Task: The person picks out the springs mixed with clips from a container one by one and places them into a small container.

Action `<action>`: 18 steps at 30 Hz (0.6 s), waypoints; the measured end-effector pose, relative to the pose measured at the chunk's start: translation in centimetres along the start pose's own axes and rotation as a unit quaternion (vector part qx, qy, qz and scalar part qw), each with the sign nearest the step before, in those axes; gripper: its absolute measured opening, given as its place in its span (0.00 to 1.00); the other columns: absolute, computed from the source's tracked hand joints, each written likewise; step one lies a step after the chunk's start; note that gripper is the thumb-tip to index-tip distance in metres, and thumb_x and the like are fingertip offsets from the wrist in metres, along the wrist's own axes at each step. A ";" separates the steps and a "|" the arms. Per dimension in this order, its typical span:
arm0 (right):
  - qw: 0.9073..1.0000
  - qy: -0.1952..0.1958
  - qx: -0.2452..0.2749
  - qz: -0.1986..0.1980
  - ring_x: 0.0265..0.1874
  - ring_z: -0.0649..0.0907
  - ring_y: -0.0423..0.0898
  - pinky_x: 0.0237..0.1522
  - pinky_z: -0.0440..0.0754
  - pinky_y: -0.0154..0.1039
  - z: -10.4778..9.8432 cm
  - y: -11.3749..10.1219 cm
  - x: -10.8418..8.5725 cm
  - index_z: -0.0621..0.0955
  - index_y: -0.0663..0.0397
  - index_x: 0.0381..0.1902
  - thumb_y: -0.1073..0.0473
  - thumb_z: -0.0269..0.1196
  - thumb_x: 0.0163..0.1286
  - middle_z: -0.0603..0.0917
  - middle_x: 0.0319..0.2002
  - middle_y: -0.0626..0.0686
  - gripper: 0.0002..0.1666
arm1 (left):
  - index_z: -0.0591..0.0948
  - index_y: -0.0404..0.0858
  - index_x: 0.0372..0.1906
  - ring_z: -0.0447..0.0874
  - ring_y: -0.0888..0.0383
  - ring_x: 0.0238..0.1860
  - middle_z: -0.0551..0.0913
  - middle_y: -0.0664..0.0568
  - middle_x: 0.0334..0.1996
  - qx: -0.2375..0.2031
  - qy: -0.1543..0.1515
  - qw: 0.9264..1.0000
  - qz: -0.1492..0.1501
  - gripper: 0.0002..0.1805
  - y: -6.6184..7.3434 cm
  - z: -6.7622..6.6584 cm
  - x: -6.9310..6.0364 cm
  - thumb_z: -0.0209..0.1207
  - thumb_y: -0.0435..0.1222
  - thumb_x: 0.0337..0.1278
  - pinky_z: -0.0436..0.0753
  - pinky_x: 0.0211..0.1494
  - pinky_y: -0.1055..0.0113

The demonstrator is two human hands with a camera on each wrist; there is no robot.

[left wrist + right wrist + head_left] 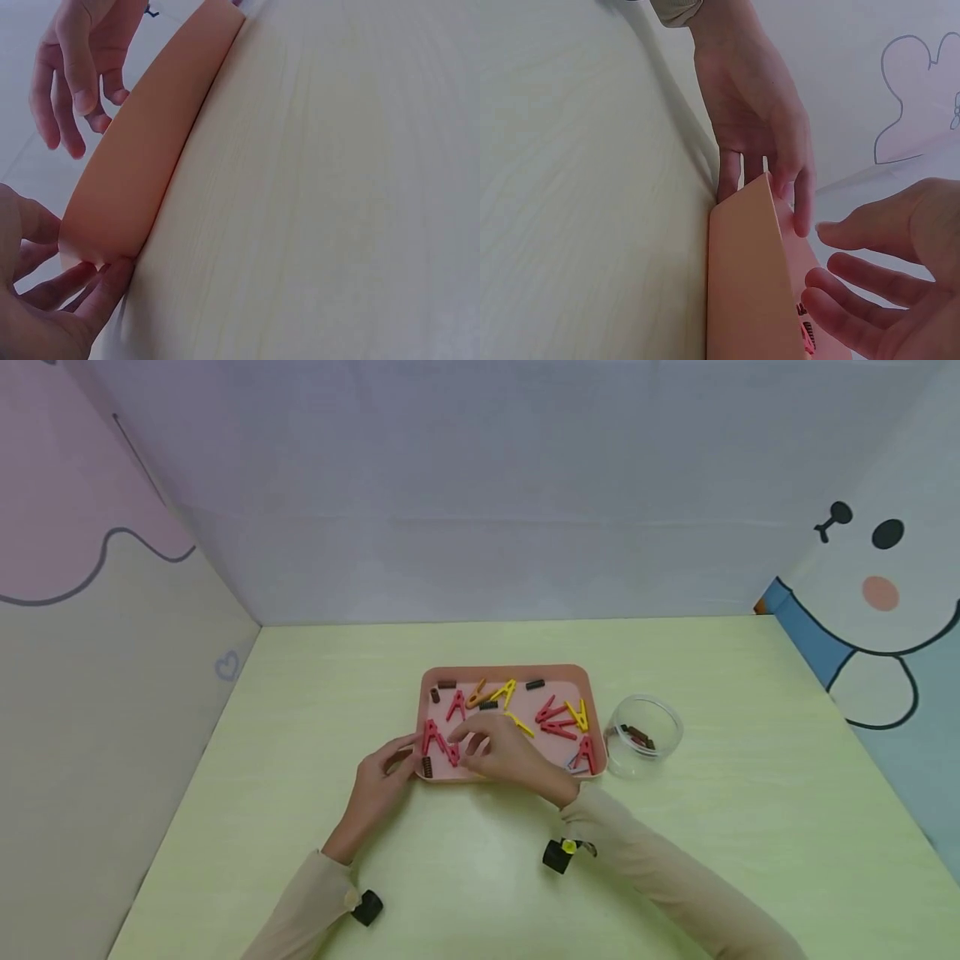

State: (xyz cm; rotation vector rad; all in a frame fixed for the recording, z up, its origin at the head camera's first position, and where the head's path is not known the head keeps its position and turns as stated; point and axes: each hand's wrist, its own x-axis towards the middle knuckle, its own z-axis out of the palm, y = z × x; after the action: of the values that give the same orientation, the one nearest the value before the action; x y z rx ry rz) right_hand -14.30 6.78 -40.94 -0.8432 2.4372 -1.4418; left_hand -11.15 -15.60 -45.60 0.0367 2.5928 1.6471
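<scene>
A pink tray holds several red clips, yellow clips, an orange clip and dark ribbed pieces. My left hand grips the tray's near left corner; in the left wrist view its fingers curl round the tray wall. Over the left part of the tray hovers my right hand, hiding some of the contents. The right wrist view shows the right hand with parted, slightly bent fingers and nothing between them, beside the tray wall.
Right of the tray stands a clear round container with several dark brown pieces inside. Patterned fabric walls enclose the table at the back and both sides.
</scene>
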 end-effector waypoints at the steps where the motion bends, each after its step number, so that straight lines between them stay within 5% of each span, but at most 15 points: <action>1: 1.000 -0.005 0.000 0.002 0.34 0.82 0.50 0.33 0.80 0.30 0.1 0.0 0.1 0.83 0.65 0.43 0.73 0.66 0.56 0.84 0.40 0.59 0.15 | 0.79 0.44 0.58 0.77 0.52 0.56 0.77 0.49 0.57 0.000 0.000 1.000 0.000 0.18 0.0 0.0 0.0 0.57 0.39 0.64 0.76 0.57 0.56; 10: 0.999 -0.028 -0.020 -0.009 0.34 0.81 0.53 0.34 0.79 0.31 1.3 0.4 1.2 0.83 0.63 0.40 0.71 0.67 0.56 0.84 0.35 0.58 0.12 | 0.79 0.43 0.58 0.77 0.51 0.55 0.79 0.47 0.54 0.007 -0.002 1.000 0.003 0.18 0.0 -0.1 0.0 0.57 0.38 0.64 0.76 0.57 0.55; 18: 0.997 -0.065 -0.040 -0.003 0.32 0.78 0.45 0.35 0.79 0.32 2.5 0.9 2.4 0.84 0.61 0.39 0.71 0.67 0.57 0.83 0.34 0.53 0.10 | 0.79 0.43 0.57 0.78 0.52 0.54 0.80 0.47 0.53 -0.004 -0.003 1.000 0.006 0.17 0.2 -0.2 0.1 0.57 0.37 0.64 0.78 0.55 0.56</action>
State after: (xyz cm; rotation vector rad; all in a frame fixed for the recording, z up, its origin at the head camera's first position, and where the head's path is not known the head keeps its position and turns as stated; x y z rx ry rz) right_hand -15.52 3.88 -42.72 -0.9297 2.4110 -1.2560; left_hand -11.22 -15.68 -45.40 0.0568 2.5876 1.6579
